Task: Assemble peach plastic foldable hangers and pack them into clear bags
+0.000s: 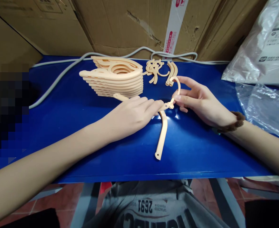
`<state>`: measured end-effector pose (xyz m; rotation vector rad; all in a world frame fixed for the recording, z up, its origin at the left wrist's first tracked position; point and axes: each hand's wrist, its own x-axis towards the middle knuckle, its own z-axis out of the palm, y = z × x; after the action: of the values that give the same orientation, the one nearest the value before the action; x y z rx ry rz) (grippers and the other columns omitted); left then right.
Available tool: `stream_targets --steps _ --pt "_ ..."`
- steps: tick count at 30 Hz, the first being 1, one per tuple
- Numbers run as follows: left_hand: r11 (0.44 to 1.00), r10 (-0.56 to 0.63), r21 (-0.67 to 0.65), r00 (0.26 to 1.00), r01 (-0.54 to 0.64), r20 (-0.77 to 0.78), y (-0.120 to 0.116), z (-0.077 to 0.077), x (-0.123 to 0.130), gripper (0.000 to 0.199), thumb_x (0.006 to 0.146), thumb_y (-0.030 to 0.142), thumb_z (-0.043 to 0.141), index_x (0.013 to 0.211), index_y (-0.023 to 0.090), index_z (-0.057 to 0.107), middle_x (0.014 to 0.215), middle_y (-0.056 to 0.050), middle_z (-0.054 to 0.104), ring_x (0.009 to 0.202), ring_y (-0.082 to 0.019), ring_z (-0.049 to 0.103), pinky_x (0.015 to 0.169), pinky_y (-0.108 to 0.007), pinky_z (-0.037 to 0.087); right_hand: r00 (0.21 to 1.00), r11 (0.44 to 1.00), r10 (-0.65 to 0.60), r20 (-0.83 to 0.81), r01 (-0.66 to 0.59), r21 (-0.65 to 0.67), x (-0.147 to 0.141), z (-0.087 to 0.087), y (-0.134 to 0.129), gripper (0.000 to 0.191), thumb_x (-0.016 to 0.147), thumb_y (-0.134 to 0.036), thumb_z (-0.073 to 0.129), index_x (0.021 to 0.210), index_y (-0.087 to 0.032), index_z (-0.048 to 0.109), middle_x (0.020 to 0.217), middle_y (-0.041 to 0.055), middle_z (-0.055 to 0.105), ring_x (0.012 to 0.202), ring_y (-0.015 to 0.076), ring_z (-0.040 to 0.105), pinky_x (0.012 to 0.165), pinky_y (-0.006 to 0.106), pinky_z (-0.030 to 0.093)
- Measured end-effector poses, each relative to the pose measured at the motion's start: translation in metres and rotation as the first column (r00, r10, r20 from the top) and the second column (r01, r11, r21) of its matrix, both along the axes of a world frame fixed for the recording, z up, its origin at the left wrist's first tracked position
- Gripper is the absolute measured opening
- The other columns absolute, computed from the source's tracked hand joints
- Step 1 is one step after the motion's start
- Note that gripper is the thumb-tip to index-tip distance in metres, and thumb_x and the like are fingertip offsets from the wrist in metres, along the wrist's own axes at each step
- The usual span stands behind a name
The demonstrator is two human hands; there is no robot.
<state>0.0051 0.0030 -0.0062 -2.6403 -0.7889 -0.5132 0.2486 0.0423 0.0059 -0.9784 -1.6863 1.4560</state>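
Hook (pixel 179 85) pinched in R hand (pixel 201 100), strip (pixel 120 97) in L hand (pixel 136 115); shirt nos. (pixel 145 206) upside-down, bag label (pixel 278 42) illegible.

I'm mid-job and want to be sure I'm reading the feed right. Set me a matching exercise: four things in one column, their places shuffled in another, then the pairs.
Things
1. Beige hook
2. Brown wristband
3. Stack of beige hanger parts
4. Labelled plastic parcel

Places
A. On the blue table, beyond the left hand
B. In the upper right corner of the view
C. Pinched between thumb and fingers of the right hand
D. Around the wrist of the right arm

Pairs: 1-C, 2-D, 3-A, 4-B
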Motion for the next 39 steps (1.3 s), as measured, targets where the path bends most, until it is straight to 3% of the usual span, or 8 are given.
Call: stream_targets --steps 6,12,25,31,39 --pt "0.996 -0.019 0.089 1.000 0.021 -0.024 0.000 0.001 -0.001 0.029 0.109 0.014 0.035 0.117 0.004 0.060 0.087 -0.007 0.070 0.074 -0.022 0.064 0.068 -0.032 0.044 0.999 0.998 -0.028 0.019 0.027 0.056 -0.001 -0.001 0.001 0.059 0.081 -0.034 0.082 0.133 -0.026 0.057 0.078 -0.0018 0.065 0.064 0.0141 0.053 0.050 0.028 0.041" --pt "0.995 -0.017 0.093 0.999 0.021 -0.048 0.002 -0.001 -0.001 0.030 0.109 0.013 0.032 0.118 0.005 0.060 0.085 -0.007 0.070 0.073 -0.020 0.065 0.067 -0.031 0.044 0.998 0.991 -0.045 0.046 0.039 0.127 0.000 0.000 -0.001 0.058 0.080 -0.040 0.083 0.130 -0.028 0.057 0.079 -0.0013 0.064 0.072 0.0176 0.060 0.051 0.028 0.043" --pt "0.994 0.004 0.106 0.998 0.003 -0.058 0.002 -0.004 -0.001 0.032 0.109 0.015 0.032 0.119 0.004 0.061 0.082 -0.007 0.068 0.073 -0.021 0.064 0.066 -0.032 0.044 0.994 0.973 -0.071 0.085 0.050 0.227 -0.003 0.004 -0.008 0.057 0.082 -0.048 0.081 0.131 -0.029 0.057 0.097 0.0030 0.068 0.092 0.0231 0.067 0.067 0.034 0.056" --pt "0.995 0.026 0.097 0.996 -0.017 -0.084 0.001 -0.005 -0.001 0.034 0.109 0.013 0.032 0.125 0.003 0.061 0.082 -0.007 0.068 0.074 -0.020 0.064 0.067 -0.031 0.045 0.992 0.976 -0.076 0.098 0.054 0.211 -0.003 0.002 -0.007 0.056 0.084 -0.045 0.079 0.133 -0.030 0.055 0.087 0.0003 0.065 0.084 0.0211 0.065 0.063 0.032 0.052" --pt "0.996 0.056 0.075 0.994 -0.049 -0.095 -0.001 -0.003 -0.001 0.035 0.107 0.012 0.035 0.131 0.002 0.059 0.086 -0.009 0.070 0.077 -0.021 0.066 0.066 -0.031 0.045 0.993 0.985 -0.092 0.072 0.080 0.156 -0.008 0.003 -0.013 0.055 0.083 -0.043 0.080 0.131 -0.029 0.057 0.080 -0.0008 0.062 0.060 0.0149 0.051 0.055 0.033 0.046"
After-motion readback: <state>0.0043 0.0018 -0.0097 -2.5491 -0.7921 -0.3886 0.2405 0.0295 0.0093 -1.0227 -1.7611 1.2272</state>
